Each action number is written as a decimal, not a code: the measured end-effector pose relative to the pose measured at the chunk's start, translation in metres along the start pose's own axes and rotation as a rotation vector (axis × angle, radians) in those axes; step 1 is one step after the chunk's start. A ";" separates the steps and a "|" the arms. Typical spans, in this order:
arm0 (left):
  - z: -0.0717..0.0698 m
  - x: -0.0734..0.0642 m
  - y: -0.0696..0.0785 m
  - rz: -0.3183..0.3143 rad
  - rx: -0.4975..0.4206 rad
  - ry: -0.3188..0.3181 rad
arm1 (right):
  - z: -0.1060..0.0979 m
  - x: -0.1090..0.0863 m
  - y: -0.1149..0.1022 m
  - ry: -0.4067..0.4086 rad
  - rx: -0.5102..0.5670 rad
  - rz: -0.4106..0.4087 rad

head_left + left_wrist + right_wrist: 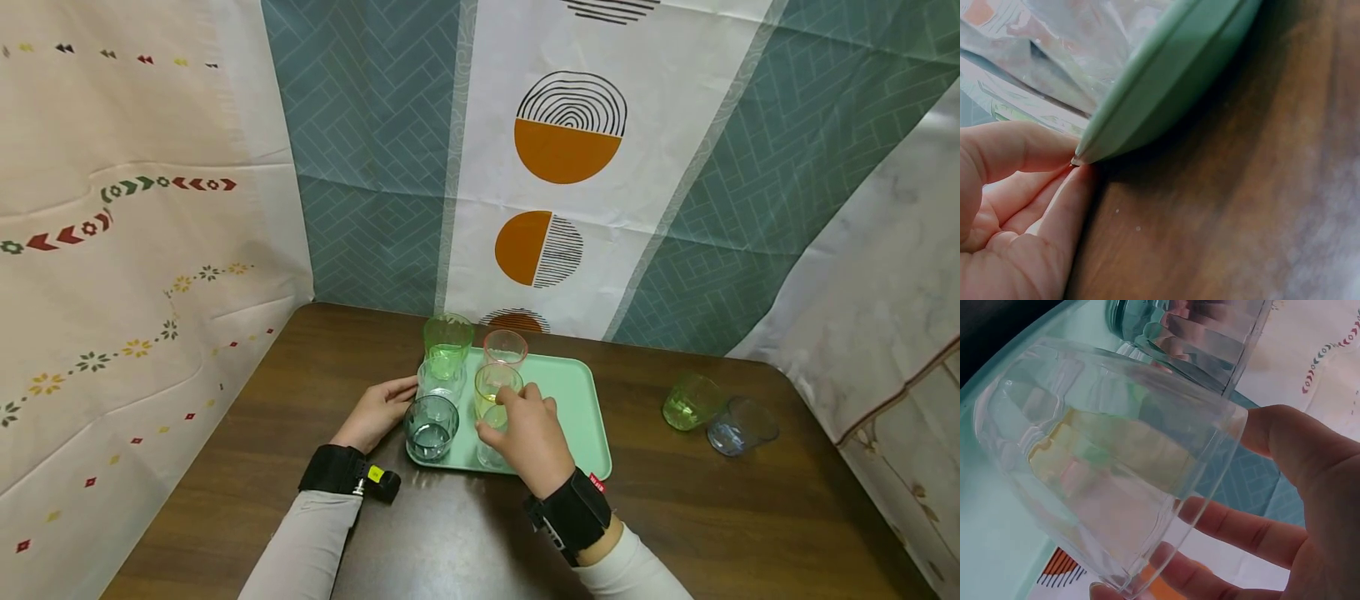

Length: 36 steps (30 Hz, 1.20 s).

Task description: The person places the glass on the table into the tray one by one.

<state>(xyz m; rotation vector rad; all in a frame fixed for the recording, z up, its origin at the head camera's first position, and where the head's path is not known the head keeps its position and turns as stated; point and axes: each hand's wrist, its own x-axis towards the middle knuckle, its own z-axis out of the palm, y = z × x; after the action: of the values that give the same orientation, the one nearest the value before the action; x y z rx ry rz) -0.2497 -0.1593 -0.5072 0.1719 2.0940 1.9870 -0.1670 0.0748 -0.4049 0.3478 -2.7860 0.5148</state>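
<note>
My left hand (382, 411) pinches the left rim of a pale green tray (573, 408) between thumb and fingers, as the left wrist view shows. At the tray's front, my right hand (531, 433) holds a clear glass (489, 456) near its rim, thumb on one side and fingers on the other. This glass (1166, 419) stands just in front of a yellow glass (486, 382), with a pink-rimmed glass (506, 348) behind. Down the tray's left side run a green glass (448, 332), a clear glass (440, 382) and a dark grey-blue glass (431, 435).
On the brown wooden table (660, 517), to the right of the tray, a green glass (690, 404) and a bluish glass (738, 427) stand close together. Patterned cloths (375, 167) hang behind the table and along both sides.
</note>
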 end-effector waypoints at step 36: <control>0.000 0.001 0.000 0.015 0.003 0.008 | 0.019 -0.006 -0.009 0.195 -0.170 -0.064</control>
<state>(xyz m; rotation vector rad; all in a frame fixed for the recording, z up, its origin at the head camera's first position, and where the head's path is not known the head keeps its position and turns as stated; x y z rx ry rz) -0.2508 -0.1585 -0.5074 0.1818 2.1068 1.9963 -0.1629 0.0601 -0.4213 0.3290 -2.5976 0.2779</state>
